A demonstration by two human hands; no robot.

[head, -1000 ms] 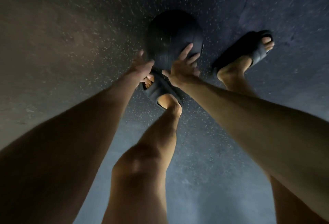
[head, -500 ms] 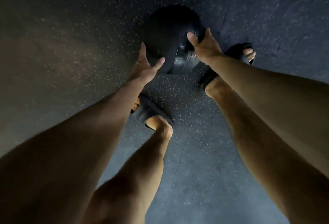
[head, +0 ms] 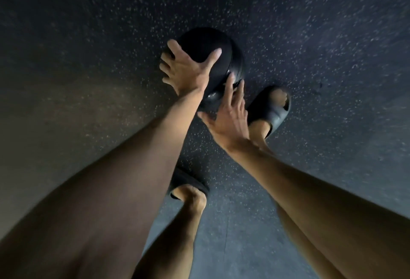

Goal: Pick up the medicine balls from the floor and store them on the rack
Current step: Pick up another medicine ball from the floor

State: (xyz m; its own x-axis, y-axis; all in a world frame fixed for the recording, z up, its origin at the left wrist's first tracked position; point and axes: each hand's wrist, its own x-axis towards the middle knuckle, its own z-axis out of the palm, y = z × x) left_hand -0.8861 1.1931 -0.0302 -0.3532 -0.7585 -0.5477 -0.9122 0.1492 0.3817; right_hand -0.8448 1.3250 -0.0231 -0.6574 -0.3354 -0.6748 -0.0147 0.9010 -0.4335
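Ball [head: 199, 39] on floor [head: 321, 34]. L hand [head: 188, 70] on ball's upper left, fingers spread wide, pressing. R hand [head: 228, 121] at ball's lower right, fingers straight, touching it.

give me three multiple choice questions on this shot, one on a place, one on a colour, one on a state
1. What lies right beside the ball?
A. a rack
B. the right sandal
C. a bench

2. What colour is the ball?
A. red
B. black
C. yellow

3. How is the left hand?
A. spread on the ball
B. clenched in a fist away from it
C. gripping a sandal

Answers:
1 B: the right sandal sits just beside the ball, and no rack or bench shows.
2 B: the ball is dark all over against the speckled floor.
3 A: its fingers and thumb are fanned out over the ball's top.
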